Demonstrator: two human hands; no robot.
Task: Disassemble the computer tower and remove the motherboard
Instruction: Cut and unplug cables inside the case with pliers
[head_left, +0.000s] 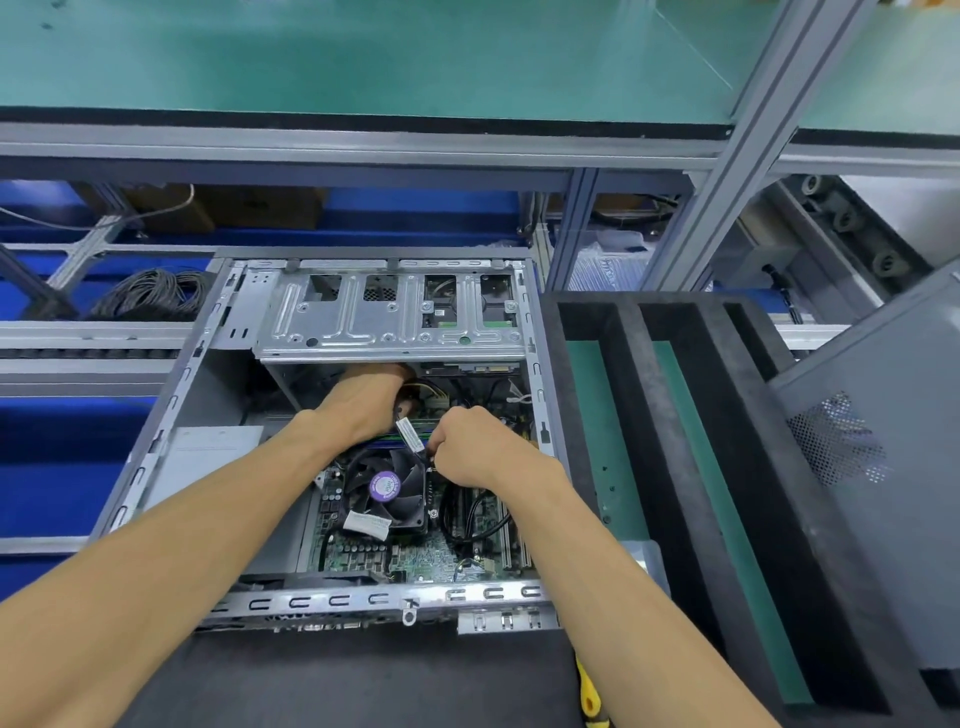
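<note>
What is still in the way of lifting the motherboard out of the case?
Several things. The cooler fan sits on the motherboard, black cables loop across it, and the drive cage overhangs its far end. The left hand reaches under that cage; the right hand pinches a labelled cable.

Two hands (363, 400), one tower (171, 384), one fan (387, 486)

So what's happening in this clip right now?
A person is working with both bare hands inside an open grey metal computer case lying on its side. The right hand pinches a black cable with a white label above the black cooler fan. The left hand reaches under the silver drive cage. The green motherboard is still installed.
</note>
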